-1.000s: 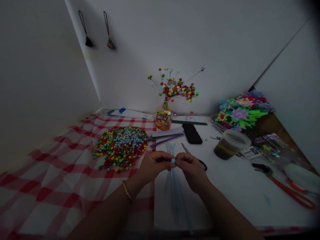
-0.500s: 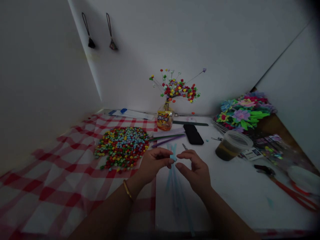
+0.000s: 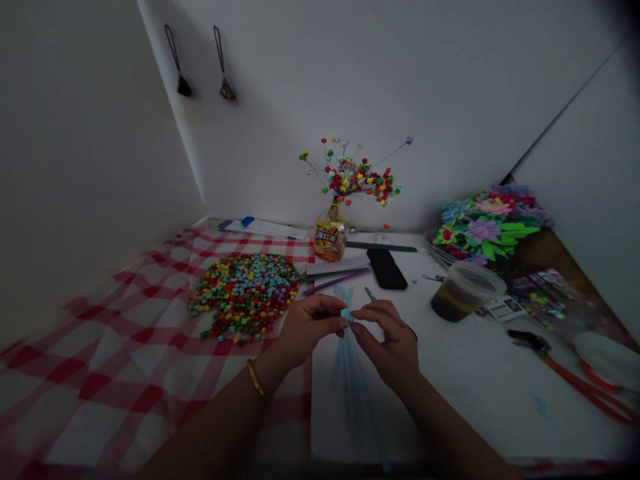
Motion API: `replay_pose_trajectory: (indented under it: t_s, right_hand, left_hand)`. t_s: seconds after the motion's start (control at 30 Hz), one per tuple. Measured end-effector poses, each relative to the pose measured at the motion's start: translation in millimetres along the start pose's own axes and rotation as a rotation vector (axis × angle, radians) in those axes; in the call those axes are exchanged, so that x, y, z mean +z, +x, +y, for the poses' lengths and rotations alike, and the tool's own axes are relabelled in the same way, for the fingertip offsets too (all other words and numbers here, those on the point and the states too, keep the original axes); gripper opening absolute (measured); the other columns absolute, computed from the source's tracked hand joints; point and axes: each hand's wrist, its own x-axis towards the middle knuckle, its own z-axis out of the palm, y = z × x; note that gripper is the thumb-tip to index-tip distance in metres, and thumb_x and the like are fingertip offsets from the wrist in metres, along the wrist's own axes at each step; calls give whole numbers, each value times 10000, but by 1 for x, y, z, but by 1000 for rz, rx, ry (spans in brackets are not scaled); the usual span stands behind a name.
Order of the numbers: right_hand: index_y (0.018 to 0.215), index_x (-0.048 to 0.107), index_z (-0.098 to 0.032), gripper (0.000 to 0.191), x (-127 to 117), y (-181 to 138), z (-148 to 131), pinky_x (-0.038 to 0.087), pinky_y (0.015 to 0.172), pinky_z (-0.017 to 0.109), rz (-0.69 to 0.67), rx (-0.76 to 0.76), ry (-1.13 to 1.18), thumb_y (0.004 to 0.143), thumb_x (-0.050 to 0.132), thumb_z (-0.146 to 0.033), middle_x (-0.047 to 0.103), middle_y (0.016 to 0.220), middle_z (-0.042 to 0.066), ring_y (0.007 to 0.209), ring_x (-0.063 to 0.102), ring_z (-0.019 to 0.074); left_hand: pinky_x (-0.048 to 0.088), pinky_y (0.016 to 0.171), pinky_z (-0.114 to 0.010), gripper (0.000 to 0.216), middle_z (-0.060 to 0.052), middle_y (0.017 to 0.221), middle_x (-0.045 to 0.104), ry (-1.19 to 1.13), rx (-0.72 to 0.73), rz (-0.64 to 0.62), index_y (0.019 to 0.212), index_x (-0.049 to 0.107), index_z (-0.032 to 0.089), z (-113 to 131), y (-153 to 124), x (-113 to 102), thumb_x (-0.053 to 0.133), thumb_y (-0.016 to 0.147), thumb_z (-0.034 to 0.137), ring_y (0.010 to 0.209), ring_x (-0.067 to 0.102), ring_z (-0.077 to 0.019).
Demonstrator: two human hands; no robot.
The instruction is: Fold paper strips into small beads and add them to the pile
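A small pale-blue folded piece (image 3: 347, 314) is at the fingertips, raised above the table, to the left of the black phone (image 3: 387, 269) and nearer the person than it. The left hand (image 3: 311, 328) pinches the piece between thumb and forefinger; a gold-coloured bracelet (image 3: 257, 382) circles that wrist. The right hand (image 3: 393, 341), on the near side of the phone, brings its thumb and forefinger to the piece's right edge; I cannot tell whether they clamp it or merely touch it.

Below the hands, nearer the person than the phone, long pale strips (image 3: 354, 390), mostly blue, lie on the white tabletop (image 3: 465, 413). Scissors (image 3: 369, 293), largely hidden by the right hand, lie just on the near side of the phone. Purple strips (image 3: 337, 281) lie close to its left.

Well to the phone's left, a heap of many-coloured little stars (image 3: 245, 293) covers part of a red-and-white checked cloth (image 3: 90, 393). Beyond the phone and leftward stands a labelled bottle (image 3: 329, 243) holding stems tipped with similar stars. To the phone's right is a translucent tub (image 3: 467, 291) with dark contents; farther right and beyond are fuzzy bright flowers (image 3: 485, 227). A dark-handled tool (image 3: 529, 340) with an orange strap (image 3: 583, 385) lies right of the phone, on its near side.
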Motion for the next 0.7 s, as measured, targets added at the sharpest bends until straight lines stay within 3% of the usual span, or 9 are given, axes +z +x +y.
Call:
replay_pose_trajectory:
  t_s: [0.2,0.7]
  right_hand:
    - [898,683,-233,196,-1,1,0,496,715,387,16,-126,-50,735,634,-136,647,776,53,781,578,205]
    - [880,682,-218,163,-1,1,-1,519,696,362,25,-82,-37,746,621,-148,662,782,51,769,609,194]
  left_hand:
    - [473,521,-225,216,17,558,636,4,17,4,748,673,130,0,1,0,779,561,142,494,577,-97]
    - [477,522,-226,228,9,557,651,-12,-21,-13,753,678,122,4,0,4,774,546,127,500,594,-103]
